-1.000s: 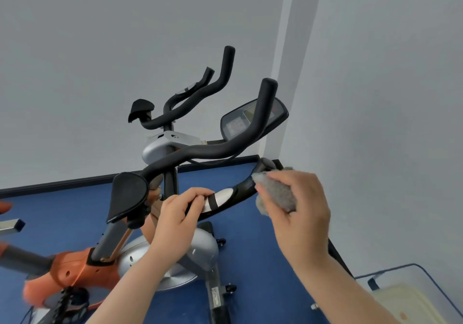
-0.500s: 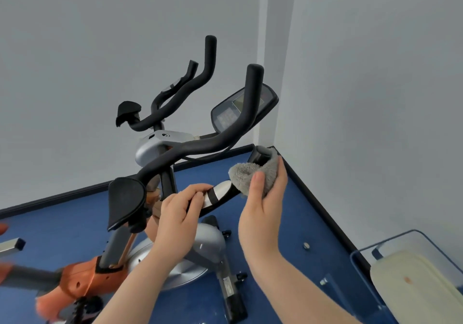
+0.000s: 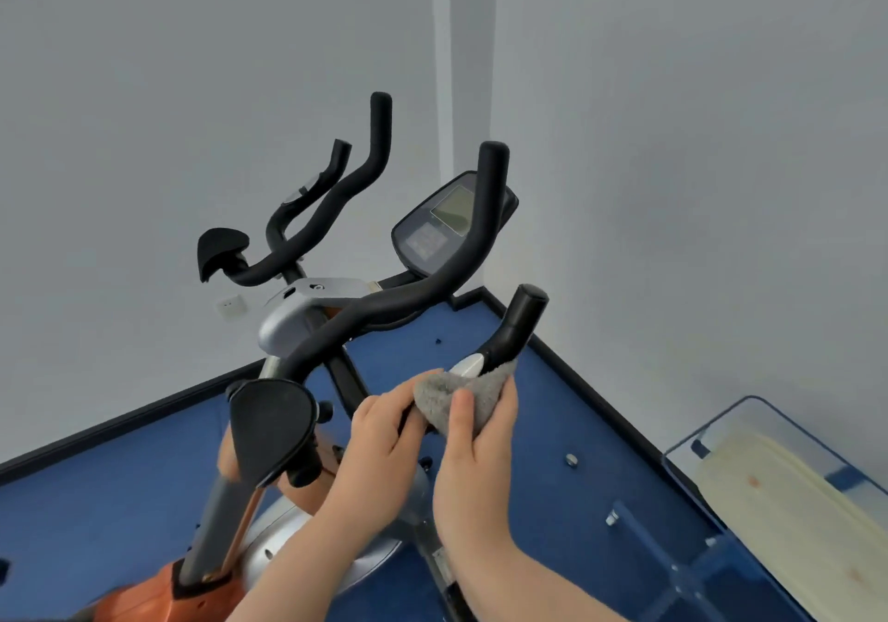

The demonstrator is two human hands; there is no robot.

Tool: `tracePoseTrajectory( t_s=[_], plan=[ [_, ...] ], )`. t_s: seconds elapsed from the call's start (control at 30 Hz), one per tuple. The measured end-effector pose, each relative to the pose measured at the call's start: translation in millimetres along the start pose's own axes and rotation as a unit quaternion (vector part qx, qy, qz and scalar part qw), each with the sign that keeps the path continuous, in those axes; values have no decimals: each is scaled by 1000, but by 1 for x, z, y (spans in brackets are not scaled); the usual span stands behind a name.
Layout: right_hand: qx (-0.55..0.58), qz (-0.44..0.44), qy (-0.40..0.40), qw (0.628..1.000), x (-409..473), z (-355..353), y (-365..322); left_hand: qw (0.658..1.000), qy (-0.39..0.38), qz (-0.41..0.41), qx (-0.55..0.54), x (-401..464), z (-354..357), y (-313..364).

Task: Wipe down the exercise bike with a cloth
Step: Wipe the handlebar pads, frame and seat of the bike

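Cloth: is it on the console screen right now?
No, the right hand holds the grey cloth around the lower handlebar grip, well below the console.

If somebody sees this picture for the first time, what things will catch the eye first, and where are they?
In the middle, the black handlebars of the exercise bike curve up against the grey walls, with the display console behind them. Lower down, the right hand wraps a grey cloth around the near grip, while the left hand holds the same bar beside it. The blue floor lies beneath.
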State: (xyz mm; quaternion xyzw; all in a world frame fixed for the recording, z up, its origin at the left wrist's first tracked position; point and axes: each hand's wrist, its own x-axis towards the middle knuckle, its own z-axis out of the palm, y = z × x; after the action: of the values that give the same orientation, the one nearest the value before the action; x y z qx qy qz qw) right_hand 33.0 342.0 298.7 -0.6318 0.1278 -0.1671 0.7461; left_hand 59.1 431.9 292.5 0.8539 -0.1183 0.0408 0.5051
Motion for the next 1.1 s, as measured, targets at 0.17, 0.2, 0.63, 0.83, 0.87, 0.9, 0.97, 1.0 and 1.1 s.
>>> tracePoseTrajectory(
  t_s=[0.17,0.2,0.63,0.83,0.87,0.9,0.97,1.0,1.1],
  plan=[
    [-13,-81,99,992,7,-9,-9,980,159,110,50,-20,-37,-2],
    [-34,-125,115,985,11,-12,-16,974,174,127,65,-19,-48,-5],
    [-621,-303,-164,704,-13,49,14,984,163,-66,39,-10,-89,-71],
    [-686,-221,-217,659,7,61,-2,987,154,-51,-3,-11,-90,-80],
    [-685,-177,-229,669,17,73,-5,987,155,-50,-5,-11,-89,-81],
    [-673,-125,-240,688,28,84,-9,987,155,-49,-5,-11,-89,-82],
    [-633,-74,-266,724,43,93,-13,986,158,-46,-7,-11,-88,-83],
    [-628,-80,-280,721,44,92,-13,986,159,-45,-10,-11,-88,-84],
    [-662,-153,-301,670,30,71,-8,986,159,-46,-18,-11,-86,-86]
  ],
)
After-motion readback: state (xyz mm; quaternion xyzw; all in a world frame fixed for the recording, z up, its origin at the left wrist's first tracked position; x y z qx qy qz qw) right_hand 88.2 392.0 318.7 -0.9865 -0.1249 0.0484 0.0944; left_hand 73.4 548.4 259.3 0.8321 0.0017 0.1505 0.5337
